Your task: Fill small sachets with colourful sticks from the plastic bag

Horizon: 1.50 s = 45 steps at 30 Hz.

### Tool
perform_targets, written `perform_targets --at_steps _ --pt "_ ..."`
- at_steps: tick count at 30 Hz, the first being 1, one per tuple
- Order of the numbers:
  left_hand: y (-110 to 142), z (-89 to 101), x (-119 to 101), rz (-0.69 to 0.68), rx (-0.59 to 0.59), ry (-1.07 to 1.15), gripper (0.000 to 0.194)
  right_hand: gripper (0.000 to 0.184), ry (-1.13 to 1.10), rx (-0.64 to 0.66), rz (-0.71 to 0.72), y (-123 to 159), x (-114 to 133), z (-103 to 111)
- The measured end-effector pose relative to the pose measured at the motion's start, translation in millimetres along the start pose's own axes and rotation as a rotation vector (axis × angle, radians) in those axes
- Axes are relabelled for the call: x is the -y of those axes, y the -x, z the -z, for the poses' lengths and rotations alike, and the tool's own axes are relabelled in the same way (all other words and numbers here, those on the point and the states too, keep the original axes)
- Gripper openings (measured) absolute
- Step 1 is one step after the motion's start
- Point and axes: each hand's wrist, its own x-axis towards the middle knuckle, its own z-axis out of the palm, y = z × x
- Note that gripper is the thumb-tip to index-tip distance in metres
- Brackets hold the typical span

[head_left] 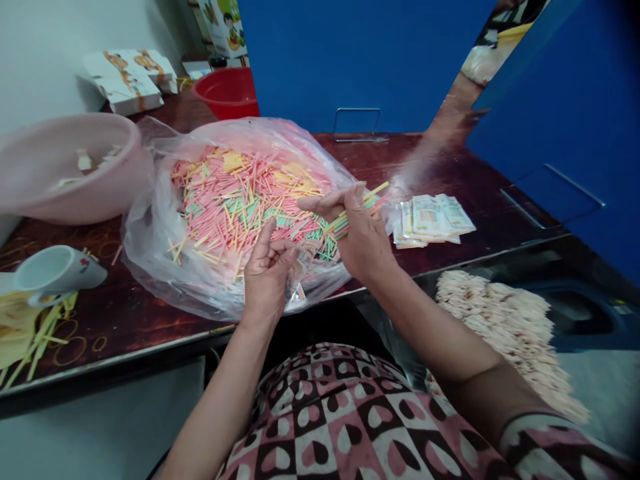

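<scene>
My left hand (267, 273) is closed with a small clear printed plastic packet (300, 267) pinched between thumb and fingers. My right hand (365, 237) grips a small bunch of thin coloured sticks (377, 192), yellow, pink and green, which slant up past the fingers. Both hands are over the near right side of a large clear plastic bag (170, 280), spread wide around a heap of short pink, yellow and green sticks (235, 193). Flat filled packets (433, 217) with printed fronts lie stacked to the right of my right hand.
A pale pink basin (75, 193) and a white mug lying tilted (63, 270) are at the left. Yellow strips and rubber bands (70, 350) lie nearby. Behind are a red basin (227, 93) and blue panels (350, 60). Many stacked packets (500, 327) sit low at right.
</scene>
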Motion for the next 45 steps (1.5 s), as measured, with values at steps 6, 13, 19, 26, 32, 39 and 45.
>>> perform_targets --at_steps 6,13,19,26,32,39,45 --pt "0 -0.9 4 -0.050 0.049 0.043 0.072 0.056 -0.321 -0.040 0.042 9 7 -22" --pt "1 -2.7 2 -0.056 0.031 0.049 0.073 0.048 -0.376 -0.061 0.014 13 -2 -31" --pt "2 -0.4 4 -0.050 0.043 0.076 0.073 0.049 -0.383 -0.017 0.027 15 -10 -32" --pt "0 -1.3 9 -0.052 0.027 0.107 0.070 0.052 -0.273 0.207 -0.089 6 -28 -24" --pt "-4 -5.5 14 -0.004 -0.005 0.134 0.074 0.055 -0.407 0.118 -0.106 1 -31 -28" --pt "-9 -4.7 9 -0.002 -0.040 0.144 0.077 0.050 -0.438 0.188 -0.121 -1 -39 -20" --pt "-6 -8.6 13 -0.009 -0.027 0.148 0.071 0.070 -0.367 0.247 -0.169 1 -36 -17"
